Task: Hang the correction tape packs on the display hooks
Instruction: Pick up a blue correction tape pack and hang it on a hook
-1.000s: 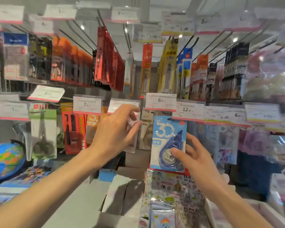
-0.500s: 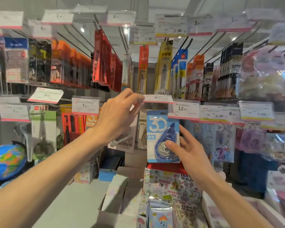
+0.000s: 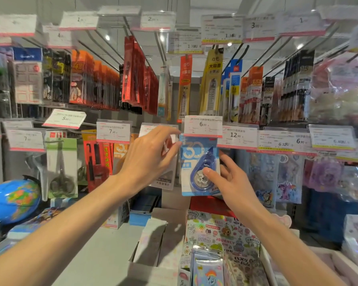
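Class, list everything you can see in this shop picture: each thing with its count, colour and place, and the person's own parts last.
Blue card correction tape pack: one, centre, under the 6.00 tag.
White price tags with pink edges: many, in two rows across the rack.
Red flat card packs: many, upper row, left of centre.
Yellow tall card pack: one, upper centre.
Green card pack of scissors: one, lower left.
Blue globe: one, far left.
Cartoon sticker sheets: several, many colours, in a box at bottom centre.
Left hand: fingertips at the correction tape pack's top left corner.
Right hand: thumb on the pack's front, fingers behind.
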